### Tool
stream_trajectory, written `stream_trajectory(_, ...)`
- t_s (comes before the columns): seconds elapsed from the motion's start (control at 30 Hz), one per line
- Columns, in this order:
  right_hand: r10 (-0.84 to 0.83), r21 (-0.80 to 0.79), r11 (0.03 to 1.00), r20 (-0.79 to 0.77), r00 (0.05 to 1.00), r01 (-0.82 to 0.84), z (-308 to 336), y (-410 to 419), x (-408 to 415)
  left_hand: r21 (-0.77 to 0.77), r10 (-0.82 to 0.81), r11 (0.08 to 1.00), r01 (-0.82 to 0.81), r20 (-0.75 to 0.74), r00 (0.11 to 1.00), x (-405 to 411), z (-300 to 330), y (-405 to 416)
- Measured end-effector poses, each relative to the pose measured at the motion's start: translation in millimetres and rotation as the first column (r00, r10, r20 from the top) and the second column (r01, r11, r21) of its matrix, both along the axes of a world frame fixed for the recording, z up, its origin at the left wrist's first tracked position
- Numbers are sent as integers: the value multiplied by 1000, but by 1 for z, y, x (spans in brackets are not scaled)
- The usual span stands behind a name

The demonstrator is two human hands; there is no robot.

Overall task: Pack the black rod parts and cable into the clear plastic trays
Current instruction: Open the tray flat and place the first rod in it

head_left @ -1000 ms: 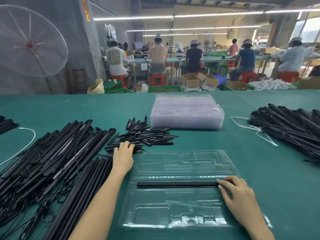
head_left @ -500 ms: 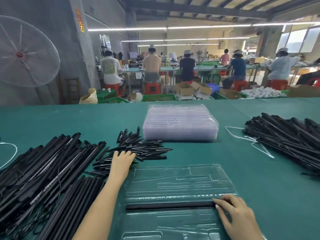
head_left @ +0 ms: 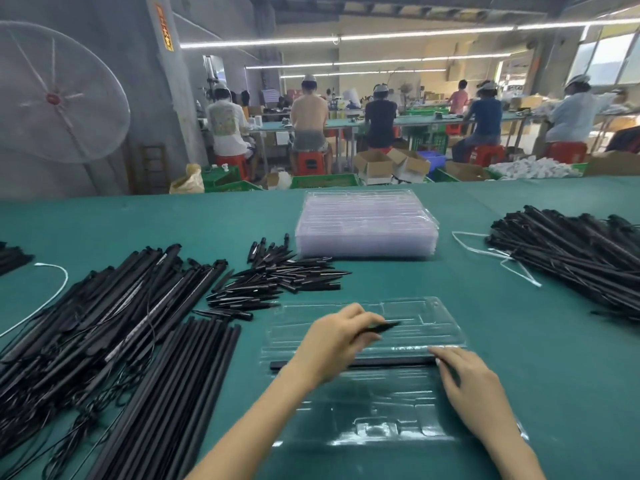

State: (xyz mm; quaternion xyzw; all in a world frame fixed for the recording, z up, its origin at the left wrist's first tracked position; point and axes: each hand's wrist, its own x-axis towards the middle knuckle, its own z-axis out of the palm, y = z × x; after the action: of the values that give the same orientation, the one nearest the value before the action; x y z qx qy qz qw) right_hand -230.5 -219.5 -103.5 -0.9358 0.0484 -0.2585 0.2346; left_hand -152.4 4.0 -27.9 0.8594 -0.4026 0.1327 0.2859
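Observation:
A clear plastic tray (head_left: 440, 317) lies open on the green table in front of me. A long black rod (head_left: 391, 362) lies across its middle groove. My left hand (head_left: 332, 344) hovers over the tray's left half and pinches a short pointed black part (head_left: 381, 328), tip aimed right. My right hand (head_left: 467, 386) rests on the tray with its fingertips touching the rod's right end. A heap of short pointed parts (head_left: 277, 275) lies behind the tray to the left. Straight rods (head_left: 180, 382) and cabled rods (head_left: 86, 317) are piled at the left.
A stack of clear trays (head_left: 367, 226) stands at the table's middle back. Another pile of black rods (head_left: 571, 254) with white cord (head_left: 502, 258) fills the right side. A white cord (head_left: 55, 289) loops at far left. Several people sit at benches beyond the table.
My left hand left the heap of short parts and came back over the tray holding one pointed piece. My right hand stayed at the rod's right end.

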Motion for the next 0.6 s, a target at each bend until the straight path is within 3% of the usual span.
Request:
stream_trajectory(0.13, -52, 200, 979, 25, 998, 46, 11, 1, -6, 60, 24, 998, -15, -149, 988, -21, -18, -17)
stream_trajectory(0.23, -51, 145, 989, 102, 993, 36, 16, 1, -10, 58, 36, 998, -22, -250, 968, -26, -25, -24)
stream_trajectory(0.3, 53, 143, 987, 115, 992, -69, 19, 1, -15, 72, 6, 997, 16, -292, 956, -28, -28, -31)
stream_trajectory(0.4, 289, 279, 912, 86, 953, -301, 24, 2, -22, 125, -38, 989, 73, -260, 965, -29, -33, -40)
stream_trajectory(0.5, 300, 230, 919, 117, 947, -320, 18, 0, -24, -71, -105, 994, 87, -317, 943, -34, -32, -44)
stream_trajectory(0.6, 219, 103, 967, 122, 968, -232, 11, 2, -26, -381, -90, 922, -65, -375, 923, -41, -28, -45)
